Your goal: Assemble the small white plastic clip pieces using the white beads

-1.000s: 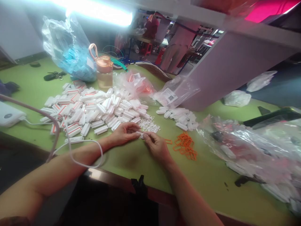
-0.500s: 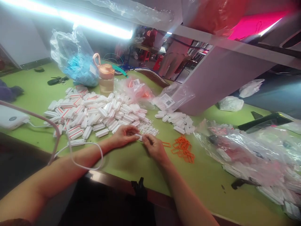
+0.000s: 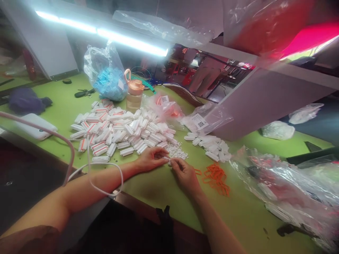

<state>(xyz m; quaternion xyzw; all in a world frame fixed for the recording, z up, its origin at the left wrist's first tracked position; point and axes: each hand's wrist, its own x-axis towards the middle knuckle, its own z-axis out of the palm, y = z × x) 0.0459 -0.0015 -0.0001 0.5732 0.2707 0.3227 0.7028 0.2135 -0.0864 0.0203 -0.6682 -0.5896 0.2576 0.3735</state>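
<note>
A small white plastic piece (image 3: 167,160) is pinched between my two hands, mostly covered by the fingers. My left hand (image 3: 151,159) closes on its left end with thumb and fingertips. My right hand (image 3: 184,172) grips the other end from the right. Just beyond the fingers lies a scatter of tiny white pegs (image 3: 178,151). Behind my left hand spreads a big heap of white plastic housings (image 3: 124,128), some with orange-red strips. Flat orange frames (image 3: 215,178) lie in a loose pile to the right of my right hand.
Behind the heap stand a drink bottle (image 3: 134,95) and a bag of blue pieces (image 3: 109,83). A smaller white pile (image 3: 212,146) sits near a labelled clear bag (image 3: 200,121). Plastic bags (image 3: 291,187) cover the right side. A white cable (image 3: 119,176) loops over my left forearm.
The camera view has turned, so the whole scene sits farther right and slightly lower. Both hands stay together on the small white piece, with slight finger movement.
</note>
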